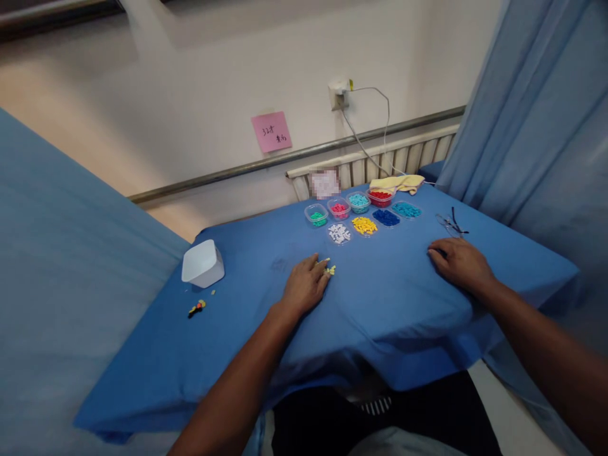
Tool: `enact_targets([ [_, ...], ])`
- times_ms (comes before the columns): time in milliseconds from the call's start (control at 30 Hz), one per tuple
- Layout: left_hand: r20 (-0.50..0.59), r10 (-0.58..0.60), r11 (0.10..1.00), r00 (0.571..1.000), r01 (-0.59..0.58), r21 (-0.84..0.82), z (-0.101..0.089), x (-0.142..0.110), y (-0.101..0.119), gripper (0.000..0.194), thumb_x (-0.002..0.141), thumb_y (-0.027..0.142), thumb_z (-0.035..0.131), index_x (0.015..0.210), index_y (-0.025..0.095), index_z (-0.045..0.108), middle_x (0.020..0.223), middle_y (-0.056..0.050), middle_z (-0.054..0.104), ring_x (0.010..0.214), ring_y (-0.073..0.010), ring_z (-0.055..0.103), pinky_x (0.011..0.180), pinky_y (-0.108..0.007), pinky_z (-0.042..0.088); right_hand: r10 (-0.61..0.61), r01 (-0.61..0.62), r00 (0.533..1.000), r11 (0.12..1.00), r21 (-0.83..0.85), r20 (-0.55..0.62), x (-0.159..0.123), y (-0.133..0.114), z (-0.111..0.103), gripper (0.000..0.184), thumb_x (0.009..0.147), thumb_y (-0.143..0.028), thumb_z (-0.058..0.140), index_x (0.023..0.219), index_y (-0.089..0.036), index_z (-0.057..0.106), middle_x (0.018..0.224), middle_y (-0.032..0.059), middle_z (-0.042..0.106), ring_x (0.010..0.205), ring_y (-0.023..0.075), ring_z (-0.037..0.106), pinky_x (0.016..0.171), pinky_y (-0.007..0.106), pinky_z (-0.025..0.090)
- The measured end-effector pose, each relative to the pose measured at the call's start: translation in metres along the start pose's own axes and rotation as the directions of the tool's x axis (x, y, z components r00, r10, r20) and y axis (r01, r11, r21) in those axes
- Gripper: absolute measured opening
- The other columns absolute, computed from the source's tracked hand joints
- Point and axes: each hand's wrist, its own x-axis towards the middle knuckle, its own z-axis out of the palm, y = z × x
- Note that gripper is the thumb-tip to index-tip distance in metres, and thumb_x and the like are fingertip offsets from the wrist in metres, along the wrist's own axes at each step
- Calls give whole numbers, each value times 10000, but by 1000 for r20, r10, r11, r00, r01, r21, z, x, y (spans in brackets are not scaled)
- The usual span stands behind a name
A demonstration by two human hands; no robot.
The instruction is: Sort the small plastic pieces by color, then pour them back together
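My left hand (pixel 304 285) lies palm down on the blue cloth of the table (pixel 380 304), fingers stretched out, their tips touching a few small yellow beads (pixel 330 269). My right hand (pixel 460 263) rests flat on the cloth further right, fingers together and holding nothing. Beyond both hands stand several small clear tubs of coloured beads: green (pixel 316 216), pink (pixel 339 208), light blue (pixel 360 202), red (pixel 380 197), white (pixel 339 233), yellow (pixel 364 225), dark blue (pixel 386 217) and teal (pixel 406 209).
An upturned white tub (pixel 202 263) sits at the table's left, with a few loose beads (pixel 197 308) in front of it. Spectacles (pixel 451 223) lie at the right, a yellow cloth (pixel 398 183) at the back. Blue curtains hang on both sides.
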Motion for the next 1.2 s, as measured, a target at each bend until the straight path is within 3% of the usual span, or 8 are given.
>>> enact_targets([
  [167,154,87,996,984,-85,-21,-4,-1,23,604,1187,526,477,1662,175,603,1813,-195,418,1702,-398,382,1397,-646,267,5,-5,1000,1000,17,-7,1,-4,-4,452,1086,-405,495,1157,-150,861,1198,176,855,1136,344,763,1093,504,538],
  [267,120,34,999,992,-34,-3,-6,-8,34,566,1180,500,497,1645,201,616,1805,-182,439,1713,-394,361,1408,-691,173,-6,6,1000,1000,26,-23,-1,-4,-7,450,1074,-387,498,1151,-147,871,1181,180,858,1119,334,762,1102,503,538],
  [500,21,-28,992,999,31,-122,-6,-48,8,538,1170,451,517,1619,179,637,1792,-190,459,1696,-366,397,1397,-594,296,-73,75,997,995,-65,35,0,-11,-7,457,1089,-369,478,1153,-135,865,1167,201,857,1086,362,773,1043,514,568],
  [700,-215,-109,966,970,52,-254,-6,-40,7,517,1186,435,461,1560,142,663,1545,-184,694,1428,-324,642,1247,-511,484,-436,419,880,899,127,186,26,-125,0,424,1133,-350,503,1407,-183,779,1380,155,828,1215,316,782,1057,433,582],
  [800,-177,-202,937,963,137,-322,-12,-24,8,535,1165,412,479,1622,166,606,1252,-124,803,1160,-295,738,1056,-457,566,-509,458,823,857,235,253,51,-193,3,500,1153,-366,498,1596,-179,635,1289,136,858,1084,294,829,907,391,609],
  [900,-59,-287,879,956,239,-413,-18,-9,0,713,1134,427,519,1780,165,370,1107,-69,818,932,-259,760,835,-396,568,-537,468,811,834,292,234,74,-238,11,683,1136,-367,545,1766,-153,390,1161,113,874,927,291,839,779,372,593],
  [1067,-50,-277,887,959,236,-396,-19,-6,-16,987,1107,401,531,1827,120,-83,948,-18,791,764,-241,734,686,-358,497,-478,460,877,808,368,-47,85,-259,34,893,1151,-338,515,1834,-89,-3,957,76,836,769,273,794,666,355,551],
  [1200,-103,-202,933,974,159,-324,-13,-25,-11,1032,1132,362,492,1765,146,-294,860,14,741,667,-221,688,613,-341,462,-473,479,876,822,309,-98,74,-255,38,998,1125,-289,571,1819,-87,-118,760,-6,757,587,242,694,558,331,462],
])
